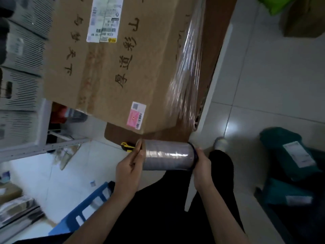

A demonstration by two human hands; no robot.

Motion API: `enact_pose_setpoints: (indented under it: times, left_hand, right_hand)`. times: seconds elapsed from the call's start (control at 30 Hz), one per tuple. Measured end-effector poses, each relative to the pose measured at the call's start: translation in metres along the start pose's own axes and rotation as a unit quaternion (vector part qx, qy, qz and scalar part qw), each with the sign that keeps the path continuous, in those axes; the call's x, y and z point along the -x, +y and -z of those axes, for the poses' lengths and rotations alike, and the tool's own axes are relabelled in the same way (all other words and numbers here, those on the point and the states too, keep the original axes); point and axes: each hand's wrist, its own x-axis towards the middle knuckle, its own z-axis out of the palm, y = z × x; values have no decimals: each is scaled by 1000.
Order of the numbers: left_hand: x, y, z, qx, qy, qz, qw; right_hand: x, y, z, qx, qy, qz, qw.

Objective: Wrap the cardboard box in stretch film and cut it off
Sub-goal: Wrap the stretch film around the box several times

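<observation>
A large brown cardboard box [112, 67] with black characters and white labels fills the upper middle. A sheet of clear stretch film [188, 67] runs along its right side, down to a roll of stretch film [167, 154] held level just below the box's near corner. My left hand [130, 166] grips the roll's left end and my right hand [202, 164] grips its right end. A yellow and black cutter [127, 146] lies on the brown table [123, 133] just left of the roll, partly hidden by my left fingers.
Grey shelves [21, 67] with stacked white boxes stand at the left. A blue crate [84, 210] sits on the floor at lower left. Green parcels [290, 159] lie on the tiled floor at the right, and a brown box [302, 20] at top right.
</observation>
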Motion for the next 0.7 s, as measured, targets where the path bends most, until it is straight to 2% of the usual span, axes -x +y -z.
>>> enact_pose_setpoints:
  times: [0.07, 0.23, 0.47, 0.6, 0.7]
  left_hand:
    - [-5, -12, 20, 2, 4, 9, 1000]
    - [-16, -44, 51, -20, 8, -40, 999]
    - [-64, -62, 95, -76, -78, -120, 987]
    - [-104, -74, 115, -149, -157, -183, 959]
    - [-131, -78, 129, -199, -181, -227, 936]
  right_hand:
    - [9, 27, -20, -42, -9, -30, 999]
    - [19, 78, -49, -102, -21, -58, 993]
    - [21, 115, -91, -146, -12, -25, 989]
    - [22, 140, -120, -180, 17, 15, 983]
    - [20, 155, -147, -220, 25, 39, 974]
